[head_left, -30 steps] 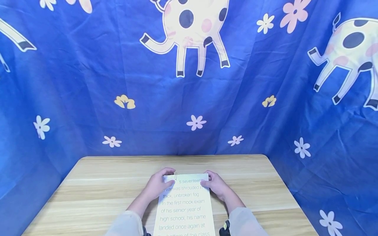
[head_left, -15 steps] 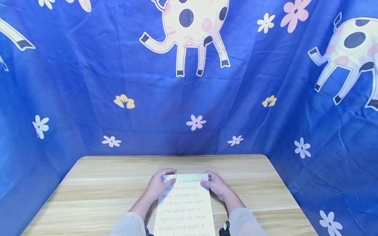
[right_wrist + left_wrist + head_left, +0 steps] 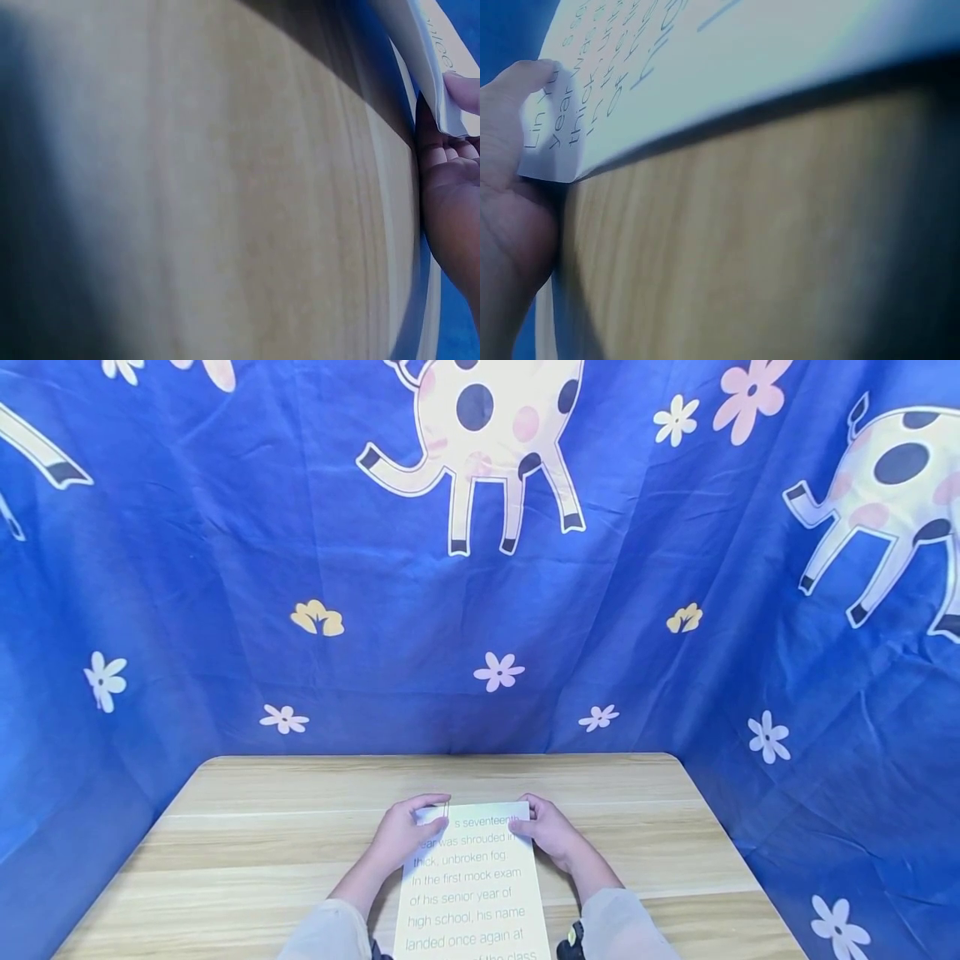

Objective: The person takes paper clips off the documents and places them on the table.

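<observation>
Above the bench (image 3: 300, 785), printed sheets (image 3: 472, 897)
Likely light, bendy and easily creased; best held at the top corners, where left hand (image 3: 401, 835) and right hand (image 3: 555, 835) pinch them, the left at a wire paper clip (image 3: 447, 810).

paper (image 3: 453, 947): off-white, grey-lettered | bench (image 3: 300, 789): pale tan, streaked wood grain | cloth (image 3: 375, 577): bright blue | printed animals (image 3: 495, 435): white, black and pink spots | flowers (image 3: 498, 672): white, pink | leafy motifs (image 3: 317, 618): yellow | sleeves (image 3: 630, 927): pale grey
</observation>
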A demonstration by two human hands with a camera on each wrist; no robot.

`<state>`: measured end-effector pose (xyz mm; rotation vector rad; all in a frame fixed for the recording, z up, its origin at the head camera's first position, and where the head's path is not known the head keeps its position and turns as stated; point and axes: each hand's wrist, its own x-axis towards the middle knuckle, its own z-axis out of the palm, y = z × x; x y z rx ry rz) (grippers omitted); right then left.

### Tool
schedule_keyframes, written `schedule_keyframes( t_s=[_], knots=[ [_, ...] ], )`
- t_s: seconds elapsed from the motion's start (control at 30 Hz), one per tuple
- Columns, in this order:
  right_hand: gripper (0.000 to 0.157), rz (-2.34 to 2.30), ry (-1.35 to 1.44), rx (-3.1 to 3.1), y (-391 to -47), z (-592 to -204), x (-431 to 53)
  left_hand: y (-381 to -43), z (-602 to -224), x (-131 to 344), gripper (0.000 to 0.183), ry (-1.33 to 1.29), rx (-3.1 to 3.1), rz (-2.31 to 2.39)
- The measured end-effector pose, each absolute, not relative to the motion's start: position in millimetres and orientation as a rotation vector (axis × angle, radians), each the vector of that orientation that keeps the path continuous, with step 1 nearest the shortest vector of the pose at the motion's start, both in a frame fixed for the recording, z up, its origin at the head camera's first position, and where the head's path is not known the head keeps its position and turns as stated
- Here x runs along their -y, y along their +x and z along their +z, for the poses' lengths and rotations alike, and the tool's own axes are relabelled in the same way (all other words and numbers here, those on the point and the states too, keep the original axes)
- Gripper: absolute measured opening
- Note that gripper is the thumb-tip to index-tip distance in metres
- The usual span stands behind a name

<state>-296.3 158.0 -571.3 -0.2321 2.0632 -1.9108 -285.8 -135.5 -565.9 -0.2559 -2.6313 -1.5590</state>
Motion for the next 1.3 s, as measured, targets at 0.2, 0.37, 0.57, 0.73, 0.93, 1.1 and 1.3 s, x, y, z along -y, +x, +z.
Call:
schedule_keyframes(
  t_s=[0.2, 0.37, 0.57, 0.73, 0.93, 1.1, 1.3],
  knots=[
    [0.024, -1.898, -0.24, -2.083, -296.6, -571.8, -159.0, -286.6, -568.4, 136.0, 0.036, -0.241, 2.638, -1.554],
    [0.025, -1.901, -0.254, -2.08, -295.4, -569.9, -158.7, -286.5, -569.9, 136.5, 0.035, -0.218, 2.641, -1.547],
    [0.022, -1.892, -0.255, -2.086, -296.5, -571.9, -158.9, -286.8, -570.8, 136.5, 0.035, -0.207, 2.642, -1.556],
    [0.02, -1.886, -0.257, -2.091, -296.5, -572.1, -158.8, -287.7, -571.9, 136.7, 0.034, -0.21, 2.646, -1.552],
    [0.021, -1.891, -0.246, -2.085, -298.1, -572.3, -158.2, -287.8, -571.5, 136.6, 0.034, -0.212, 2.653, -1.553],
    [0.021, -1.901, -0.255, -2.078, -297.4, -572.4, -158.3, -286.9, -570.2, 136.2, 0.033, -0.201, 2.652, -1.547],
    [0.021, -1.899, -0.247, -2.065, -297.1, -572.8, -158.4, -285.5, -569.2, 135.5, 0.032, -0.188, 2.653, -1.538]
  ],
)
